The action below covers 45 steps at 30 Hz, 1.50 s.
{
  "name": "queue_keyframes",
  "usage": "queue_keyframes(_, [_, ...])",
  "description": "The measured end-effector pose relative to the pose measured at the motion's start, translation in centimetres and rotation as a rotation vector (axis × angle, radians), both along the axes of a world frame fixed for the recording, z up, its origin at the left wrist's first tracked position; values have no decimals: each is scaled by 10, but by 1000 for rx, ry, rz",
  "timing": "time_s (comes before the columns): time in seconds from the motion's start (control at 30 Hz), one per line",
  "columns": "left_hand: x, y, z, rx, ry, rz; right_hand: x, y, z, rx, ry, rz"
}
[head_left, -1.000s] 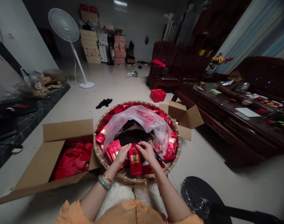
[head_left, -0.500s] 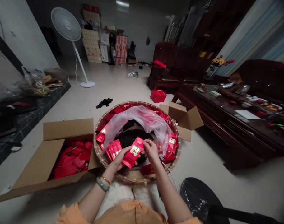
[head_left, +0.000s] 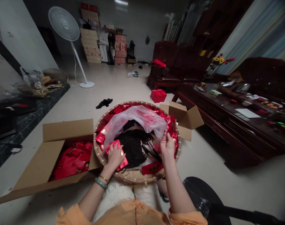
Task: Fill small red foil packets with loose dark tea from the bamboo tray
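Red printed packets lie in a stack at the left inside the round bamboo basket. My left hand rests over this stack, fingers curled round a packet. At the right side of the clear plastic bag, my right hand is palm up with fingers apart. Just beyond its fingertips a red packet stands tilted among others at the rim. Dark, stringy dried leaves fill the bag's open mouth. A black two-armed tool lies on them; its kind is unclear.
An open carton of red packets stands left of the basket; another open carton is behind it at right. A black round stand base sits at lower right. Further off are a white fan and a dark wooden table.
My hands have parted. The packet they held between them is gone from there; my left hand moved left onto the stack, and my right hand moved right to the bag's edge.
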State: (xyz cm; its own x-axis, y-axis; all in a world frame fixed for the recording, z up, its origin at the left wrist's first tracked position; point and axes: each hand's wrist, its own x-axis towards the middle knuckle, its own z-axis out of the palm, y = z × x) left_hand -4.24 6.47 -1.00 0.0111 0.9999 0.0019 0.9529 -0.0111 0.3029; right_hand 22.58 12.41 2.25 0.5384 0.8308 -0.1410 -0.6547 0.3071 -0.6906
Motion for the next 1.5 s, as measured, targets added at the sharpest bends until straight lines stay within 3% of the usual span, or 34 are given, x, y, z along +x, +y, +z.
queue_keyframes(0.1, [-2,0,1,-110,73,-15,10,8,3,-13,43,1])
queue_keyframes(0.3, [-11,5,3,-113,117,60,12,1,19,-6,44,252])
queue_keyframes(0.4, [-13,6,7,-133,112,73,-6,-8,13,-72,-50,350])
queue_keyframes(0.5, [-13,5,12,-102,111,71,-40,-23,-6,-171,-196,545])
queue_keyframes(0.63, [-14,2,15,-65,167,47,-88,-52,-35,-323,-607,883])
queue_keyframes(0.77, [-21,3,11,-35,129,63,-116,-80,-50,-242,-1276,972])
queue_keyframes(0.83, [-28,7,9,-24,-24,65,-121,-88,-51,-209,-1448,971])
queue_keyframes(0.93, [-40,16,11,-39,-456,75,-123,-89,-53,-214,-1481,922])
queue_keyframes(1.03, [-49,22,20,-58,-882,142,-121,-80,-54,-211,-1319,811])
queue_keyframes(1.13, [-47,20,32,-73,-1132,175,-115,-65,-53,-216,-1037,722])
queue_keyframes(1.2, [-40,16,37,-67,-1237,172,-108,-56,-51,-226,-920,601])
queue_keyframes(1.3, [-22,6,38,-139,-1355,162,-96,-45,-47,-228,-920,407])
queue_keyframes(1.5, [10,-14,27,-475,-1425,2,-86,-50,-33,-78,-1257,296])
